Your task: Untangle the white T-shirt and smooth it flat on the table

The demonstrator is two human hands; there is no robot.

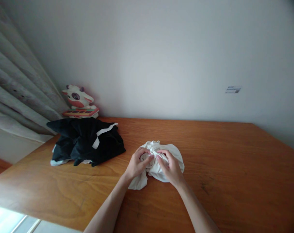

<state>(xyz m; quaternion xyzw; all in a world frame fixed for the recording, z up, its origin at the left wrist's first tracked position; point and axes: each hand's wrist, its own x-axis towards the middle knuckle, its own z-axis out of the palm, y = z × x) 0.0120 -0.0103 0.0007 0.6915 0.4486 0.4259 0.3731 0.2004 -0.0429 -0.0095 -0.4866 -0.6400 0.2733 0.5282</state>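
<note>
Two hands work one crumpled white cloth [161, 161] near the middle of a wooden worktop [222, 168]: the left hand [137, 165] and right hand [170, 168] both have fingers closed into its folds. One black garment with white stripes [86, 142] lies well apart at the left, one cow-shaped toy [78, 97] behind it by the curtain [18, 90]. Fingertips are buried in cloth; a wall label [233, 89] is unreadable. Open wood stretches right
</note>
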